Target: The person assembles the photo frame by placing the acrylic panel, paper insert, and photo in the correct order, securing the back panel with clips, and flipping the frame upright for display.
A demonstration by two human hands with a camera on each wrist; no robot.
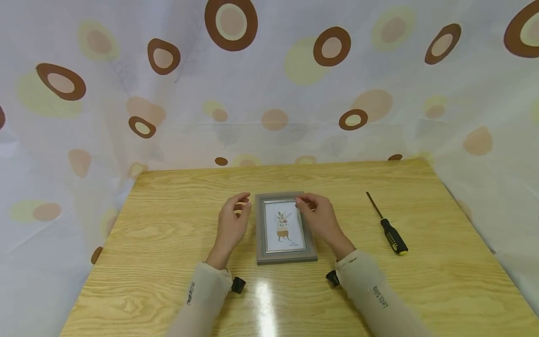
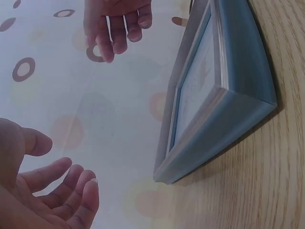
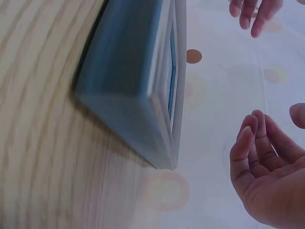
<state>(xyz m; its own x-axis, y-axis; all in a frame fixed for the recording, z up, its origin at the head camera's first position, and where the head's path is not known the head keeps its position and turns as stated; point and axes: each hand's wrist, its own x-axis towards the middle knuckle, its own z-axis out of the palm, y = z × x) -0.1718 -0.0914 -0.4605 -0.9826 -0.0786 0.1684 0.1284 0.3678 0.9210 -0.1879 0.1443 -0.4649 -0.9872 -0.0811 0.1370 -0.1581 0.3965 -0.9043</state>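
A grey picture frame (image 1: pixel 261 234) lies flat on the wooden table, face up, with a print of a potted plant behind its pane. My left hand (image 1: pixel 233 222) hovers just off its left side, fingers loosely bent and holding nothing. Over the upper right part of the frame is my right hand (image 1: pixel 322 217), its fingers relaxed and apart from the thumb. In the left wrist view the left hand (image 2: pixel 52 191) stands clear of the frame (image 2: pixel 238 105). The right wrist view likewise has a gap between the right hand (image 3: pixel 267 167) and the frame (image 3: pixel 128 105).
A screwdriver (image 1: pixel 393 236) with a black and yellow handle lies on the table (image 1: pixel 168 248), right of the right hand. A white curtain (image 1: pixel 269 84) with brown and beige rings surrounds the table's back and sides.
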